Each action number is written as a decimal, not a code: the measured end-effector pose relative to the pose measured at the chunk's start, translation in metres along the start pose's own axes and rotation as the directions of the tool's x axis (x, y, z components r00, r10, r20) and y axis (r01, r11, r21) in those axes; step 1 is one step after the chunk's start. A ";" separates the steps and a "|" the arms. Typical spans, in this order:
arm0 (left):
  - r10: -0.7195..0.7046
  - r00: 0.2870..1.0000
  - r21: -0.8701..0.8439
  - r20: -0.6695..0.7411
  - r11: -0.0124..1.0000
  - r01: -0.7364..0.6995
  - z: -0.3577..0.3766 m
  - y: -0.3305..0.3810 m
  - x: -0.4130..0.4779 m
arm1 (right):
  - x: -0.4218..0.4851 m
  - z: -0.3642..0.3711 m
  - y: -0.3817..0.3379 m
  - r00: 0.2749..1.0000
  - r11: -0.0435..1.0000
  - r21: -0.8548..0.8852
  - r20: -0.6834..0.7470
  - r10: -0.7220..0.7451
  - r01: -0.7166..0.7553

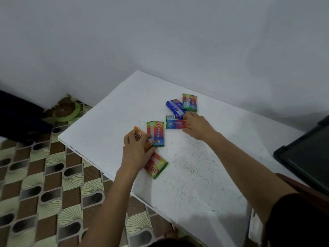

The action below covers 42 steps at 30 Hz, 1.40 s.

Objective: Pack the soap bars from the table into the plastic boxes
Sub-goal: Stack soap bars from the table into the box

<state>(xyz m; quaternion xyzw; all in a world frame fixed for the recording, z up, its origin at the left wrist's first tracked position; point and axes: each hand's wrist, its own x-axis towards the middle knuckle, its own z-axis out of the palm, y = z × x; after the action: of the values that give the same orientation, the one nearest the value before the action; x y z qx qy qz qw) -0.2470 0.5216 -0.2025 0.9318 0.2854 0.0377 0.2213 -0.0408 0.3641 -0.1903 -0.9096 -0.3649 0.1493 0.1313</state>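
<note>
White bench (195,175) running diagonally from the upper centre to the lower right of the frame, carrying 6 wrapped soap bars in its middle. The left hand (135,150), at centre left, has its fingers curled round the orange soap bar (139,137) and holds it tilted near the bench's left edge. Just right of that bar lies the upright rainbow soap bar (155,133), flat on the bench. Directly below the left hand lies the lower rainbow soap bar (157,166), set diagonally and partly covered by the hand. The right hand (197,125), at centre, grips the right end of the horizontal rainbow soap bar (175,122), with fingers at its far edge and thumb at its near edge; the bar rests on the bench. Above it lies the blue soap bar (174,106), touching the fingertips, and beside that, further up and right, the upper rainbow soap bar (190,102), which overlaps the blue one. A dark flat object (306,157) sits at the right edge of the frame. Patterned floor (35,175) fills the lower left, with a green ring (74,113) at the foot of the wall (160,32).
</note>
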 end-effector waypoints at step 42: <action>0.248 0.964 -0.793 0.094 0.604 -0.077 -0.007 0.201 -0.093 | -0.277 -0.101 0.069 0.959 0.295 0.956 -0.082 0.270 -0.001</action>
<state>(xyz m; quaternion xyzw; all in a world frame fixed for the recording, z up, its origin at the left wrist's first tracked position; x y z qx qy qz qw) -0.2228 0.3246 -0.1043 0.7628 0.1310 0.0871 0.6272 -0.1513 0.1082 -0.0723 -0.6954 -0.1104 0.2406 0.6681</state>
